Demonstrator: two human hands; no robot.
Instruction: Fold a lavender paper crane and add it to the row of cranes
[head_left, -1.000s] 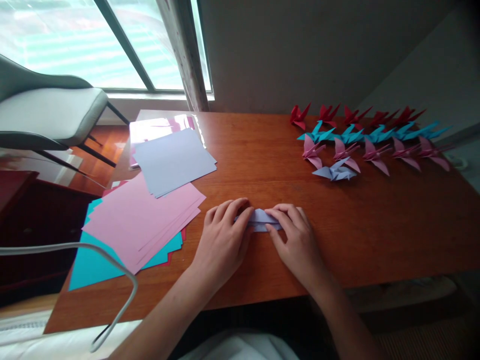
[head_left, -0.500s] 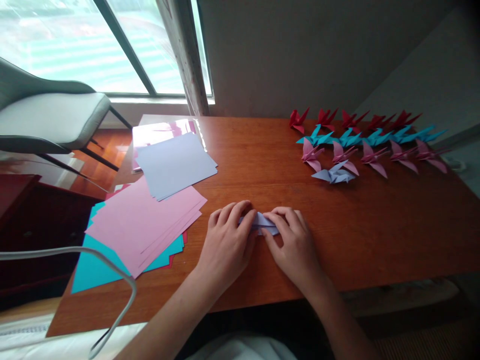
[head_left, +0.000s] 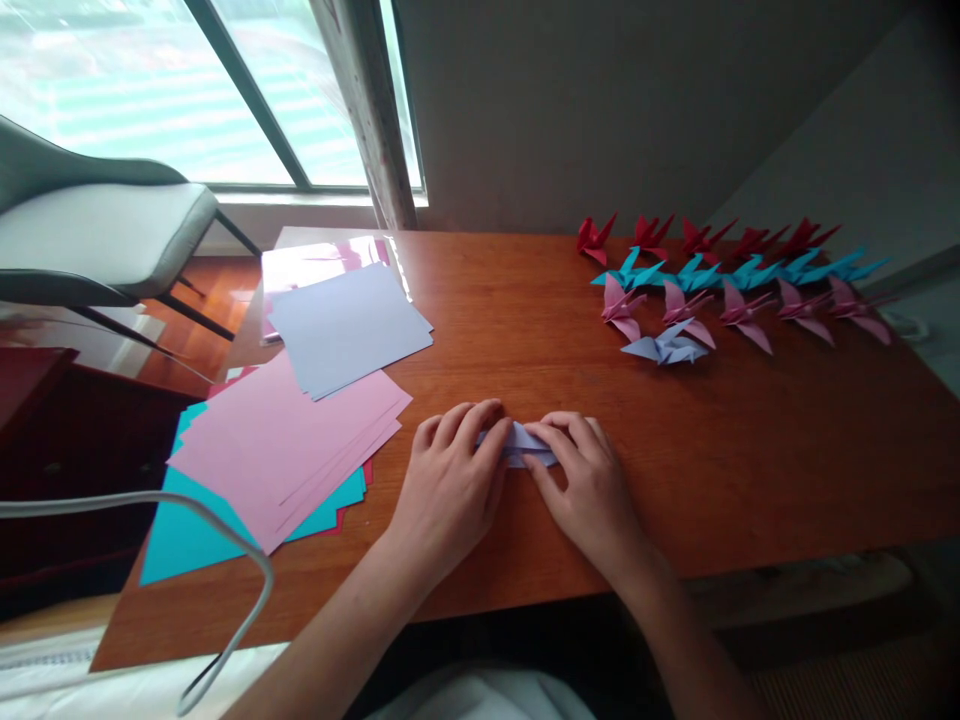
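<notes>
A small piece of folded lavender paper [head_left: 529,446] lies on the wooden table [head_left: 495,330] near its front edge. My left hand [head_left: 452,470] grips its left end, fingers bent over it. On the other end, my right hand [head_left: 581,478] pinches the paper between thumb and fingers. Both hands cover much of the paper, so its full shape is hidden. Beyond my right hand stands a finished lavender paper crane [head_left: 666,347].
Rows of pink [head_left: 742,318], blue [head_left: 694,273] and red paper cranes [head_left: 701,240] stand at the back right. To the left lie lavender sheets [head_left: 352,330], pink sheets [head_left: 289,440] and blue sheets [head_left: 187,540]. A white cable [head_left: 255,590] curves over the table's left front.
Both hands keep nearly the same hold on the folded lavender paper. The whole view has shifted very slightly.
</notes>
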